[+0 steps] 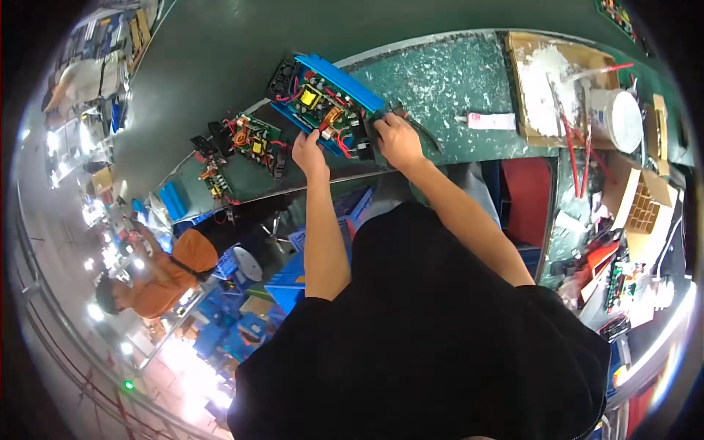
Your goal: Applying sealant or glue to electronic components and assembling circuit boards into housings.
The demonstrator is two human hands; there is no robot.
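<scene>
A blue metal housing (339,79) lies open on the bench, with a green circuit board (317,104) inside it. Yellow-wrapped and copper coils and red wires stand up from the board. My left hand (309,152) grips the housing's near side, thumb on top by the red wires. At the right end my right hand (400,141) is closed with curled fingers beside a black end piece (360,139); what is inside its grasp is hidden. A dark, thin curved thing (427,134) lies just beyond that hand, its kind unclear.
More circuit boards (255,141) lie to the left along the bench (455,70). To the right are a white tube (491,122), a cardboard tray (522,95) with white paste and red-handled tools, and a white tub (623,121). A person in orange (172,282) sits at the left.
</scene>
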